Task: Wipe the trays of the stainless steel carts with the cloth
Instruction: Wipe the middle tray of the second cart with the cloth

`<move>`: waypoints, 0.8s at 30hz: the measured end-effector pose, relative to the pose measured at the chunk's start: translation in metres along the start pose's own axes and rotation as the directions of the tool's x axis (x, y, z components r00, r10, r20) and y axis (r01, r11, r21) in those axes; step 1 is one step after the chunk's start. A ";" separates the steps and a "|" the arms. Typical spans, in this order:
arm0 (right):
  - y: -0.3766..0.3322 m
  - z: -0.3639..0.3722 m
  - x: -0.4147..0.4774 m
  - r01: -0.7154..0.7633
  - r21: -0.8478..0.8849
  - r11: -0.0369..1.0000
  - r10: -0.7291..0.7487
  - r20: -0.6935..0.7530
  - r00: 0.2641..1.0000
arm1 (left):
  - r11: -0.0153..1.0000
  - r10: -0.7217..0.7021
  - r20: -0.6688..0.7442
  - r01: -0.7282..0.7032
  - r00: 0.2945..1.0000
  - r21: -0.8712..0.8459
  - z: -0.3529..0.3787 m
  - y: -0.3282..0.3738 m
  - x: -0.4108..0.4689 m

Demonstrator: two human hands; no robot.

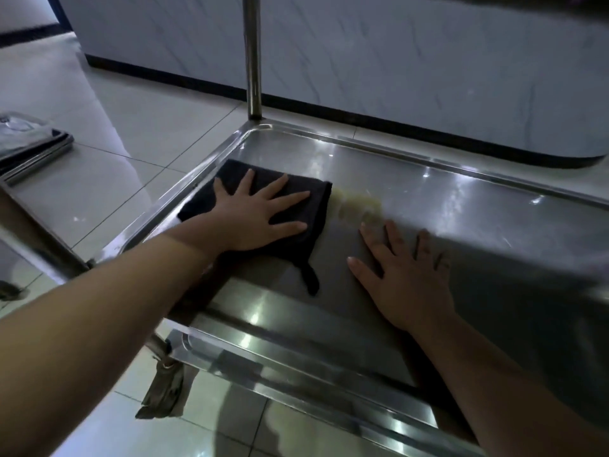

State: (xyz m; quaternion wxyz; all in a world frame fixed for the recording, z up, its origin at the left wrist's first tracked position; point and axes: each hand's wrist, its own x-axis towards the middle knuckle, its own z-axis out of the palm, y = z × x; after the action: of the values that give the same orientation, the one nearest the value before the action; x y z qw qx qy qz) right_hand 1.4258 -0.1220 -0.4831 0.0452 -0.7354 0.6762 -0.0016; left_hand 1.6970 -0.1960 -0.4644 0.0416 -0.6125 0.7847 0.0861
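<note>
Head view. The left hand [253, 219] is laid flat on the black cloth [318, 204], all 5 fingers [272, 189] straight and spread wide; nothing is grasped, the cloth only being pressed against the tray [428, 199]. The cloth is folded and lies at the tray's left end, mostly beneath the palm and fingers, with a narrow strip [311, 278] trailing toward the near rim. The right hand [408, 278] is set palm-down on bare steel just right of the cloth, its fingers [395, 242] likewise extended and apart, holding nothing. A pale yellowish smear [356, 204] is seen just beyond the cloth's right edge (between the 2 hands' fingertips). An upright post [253, 61] rises from the tray's far left corner; a lower tray [296, 367] shows beneath.
</note>
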 end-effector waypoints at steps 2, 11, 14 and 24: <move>-0.001 0.001 0.000 0.005 -0.007 1.000 -0.005 -0.008 1.000 | 1.000 0.016 0.010 -0.016 1.000 -0.012 0.010 -0.002 -0.036; -0.005 0.005 -0.003 0.014 -0.028 0.999 -0.015 -0.044 0.999 | 0.999 -0.011 -0.031 0.012 0.999 0.035 -0.014 0.028 0.054; -0.003 0.001 -0.001 0.009 0.017 1.000 -0.009 -0.025 1.000 | 0.999 -0.042 -0.037 0.043 0.998 0.021 -0.019 0.047 0.080; -0.003 -0.005 -0.006 0.022 0.066 0.998 -0.018 -0.053 0.998 | 0.996 0.087 -0.040 -0.086 0.995 0.015 0.012 0.033 -0.030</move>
State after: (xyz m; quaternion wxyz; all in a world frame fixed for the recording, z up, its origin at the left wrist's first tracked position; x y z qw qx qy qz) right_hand 1.4278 -0.1166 -0.4774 0.0520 -0.7398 0.6694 -0.0437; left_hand 1.6716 -0.1571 -0.4679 0.0262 -0.5792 0.8117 0.0703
